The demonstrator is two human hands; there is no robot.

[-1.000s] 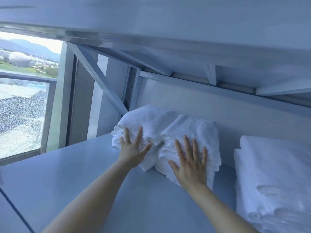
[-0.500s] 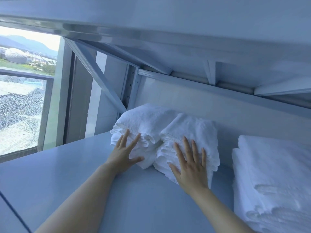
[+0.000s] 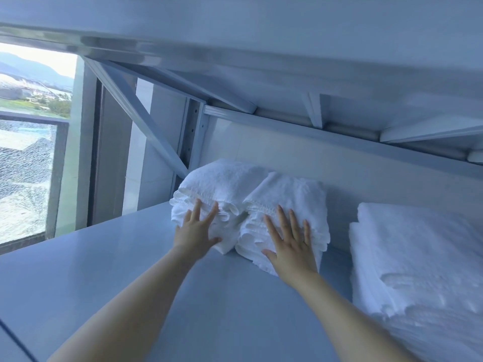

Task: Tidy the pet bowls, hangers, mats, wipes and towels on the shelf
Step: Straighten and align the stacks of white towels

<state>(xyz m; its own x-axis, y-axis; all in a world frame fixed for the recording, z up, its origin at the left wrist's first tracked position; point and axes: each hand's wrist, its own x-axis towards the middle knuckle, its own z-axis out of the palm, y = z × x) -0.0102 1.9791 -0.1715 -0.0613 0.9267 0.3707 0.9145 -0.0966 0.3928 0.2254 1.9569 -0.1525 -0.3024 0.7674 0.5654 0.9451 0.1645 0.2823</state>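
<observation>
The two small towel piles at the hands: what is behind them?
Behind the two small towel piles the pale back wall and a shelf upright show. Whether the piles touch the wall is hidden by the towels themselves.

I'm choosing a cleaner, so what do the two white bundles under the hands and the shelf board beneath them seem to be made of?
The left towel bundle and right towel bundle look like cotton terry: matte, nubby pile, soft wavy folded edges. The shelf board looks like painted sheet metal, smooth with a dull sheen, though coated board is possible.
</observation>
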